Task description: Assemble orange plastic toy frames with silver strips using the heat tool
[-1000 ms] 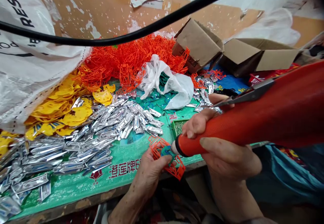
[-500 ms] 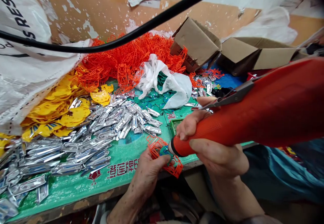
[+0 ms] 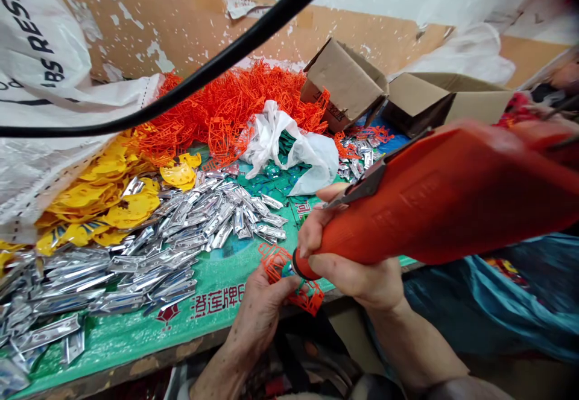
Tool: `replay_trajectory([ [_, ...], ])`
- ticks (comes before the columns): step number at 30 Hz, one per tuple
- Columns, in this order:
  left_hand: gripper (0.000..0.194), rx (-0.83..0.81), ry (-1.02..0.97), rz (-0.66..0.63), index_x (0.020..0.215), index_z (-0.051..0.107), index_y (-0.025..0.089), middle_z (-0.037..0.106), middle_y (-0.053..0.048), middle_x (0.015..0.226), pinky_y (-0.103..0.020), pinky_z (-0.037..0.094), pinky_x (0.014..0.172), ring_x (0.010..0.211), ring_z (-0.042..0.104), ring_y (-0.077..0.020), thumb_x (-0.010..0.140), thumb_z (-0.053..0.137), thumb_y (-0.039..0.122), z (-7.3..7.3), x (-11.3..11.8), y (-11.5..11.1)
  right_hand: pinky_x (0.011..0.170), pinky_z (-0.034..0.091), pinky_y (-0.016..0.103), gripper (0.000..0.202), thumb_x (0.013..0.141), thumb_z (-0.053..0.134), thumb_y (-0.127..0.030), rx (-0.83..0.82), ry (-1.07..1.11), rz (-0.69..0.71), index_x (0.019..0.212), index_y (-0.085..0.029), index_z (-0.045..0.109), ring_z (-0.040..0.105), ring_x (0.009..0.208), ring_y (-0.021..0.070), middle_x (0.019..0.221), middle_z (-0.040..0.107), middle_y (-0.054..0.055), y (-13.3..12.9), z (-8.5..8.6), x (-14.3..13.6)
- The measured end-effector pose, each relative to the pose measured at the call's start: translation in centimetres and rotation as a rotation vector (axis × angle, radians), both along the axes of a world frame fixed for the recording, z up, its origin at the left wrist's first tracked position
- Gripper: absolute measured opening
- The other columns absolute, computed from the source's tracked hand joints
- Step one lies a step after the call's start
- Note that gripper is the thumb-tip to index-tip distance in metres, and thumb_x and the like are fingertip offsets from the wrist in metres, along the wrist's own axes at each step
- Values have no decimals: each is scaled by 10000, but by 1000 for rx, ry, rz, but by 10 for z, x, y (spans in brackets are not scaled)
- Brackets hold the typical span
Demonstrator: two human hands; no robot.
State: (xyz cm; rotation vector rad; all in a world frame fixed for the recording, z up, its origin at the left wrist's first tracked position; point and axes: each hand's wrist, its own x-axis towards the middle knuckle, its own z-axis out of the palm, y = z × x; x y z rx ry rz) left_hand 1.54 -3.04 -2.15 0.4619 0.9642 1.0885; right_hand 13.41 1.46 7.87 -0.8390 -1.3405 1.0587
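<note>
My left hand (image 3: 265, 297) grips an orange lattice plastic part (image 3: 310, 299) with a small green piece (image 3: 287, 270) on it, over the front edge of the table. Wrapped round the front end of a red power tool (image 3: 434, 195) is my right hand (image 3: 350, 261). The tool's nose, with a black ring, meets the green piece and hides part of it. A dark metal lever lies along the tool's upper side.
Silver metal pieces (image 3: 154, 255), yellow parts (image 3: 108, 189) and an orange lattice pile (image 3: 235, 98) cover the green table sheet (image 3: 217, 309). A white plastic bag (image 3: 316, 152) and cardboard boxes (image 3: 348, 83) stand behind. A black cable (image 3: 217, 56) crosses above.
My right hand and the tool have moved left, bringing the tool's nose further over the green piece. The cable hangs differently. At the right edge, part of another person has come into view.
</note>
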Motion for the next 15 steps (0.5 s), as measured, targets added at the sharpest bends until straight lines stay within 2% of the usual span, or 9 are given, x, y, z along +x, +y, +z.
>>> replay_trajectory([
  [4,229,0,4,0,917,674,171,710,4,765,-306,535,640,603,637,-158,702,754,166,0,-1,-1,546,515,353,158,614,630,-161,-88,-47,118,666,-255,514,549,529,163,571,540,-43,1,0,-2],
  [8,243,-9,21,-24,920,678,160,702,-3,729,-307,542,642,621,647,-171,699,777,180,0,-2,-1,583,526,360,197,601,680,-171,-51,40,80,739,-254,567,555,573,164,633,564,-35,2,-1,5],
  [12,270,-22,36,-37,895,705,158,727,-11,783,-304,559,711,688,666,-168,654,823,185,2,-3,-2,641,516,364,229,612,694,-157,21,227,-59,805,-250,613,559,603,151,697,597,-41,10,3,23],
  [15,251,-40,35,-23,838,708,156,720,-1,740,-282,556,703,667,667,-154,633,846,196,4,-5,-2,649,496,359,162,607,682,-128,104,230,-242,721,-228,625,567,609,151,679,607,-37,23,3,38],
])
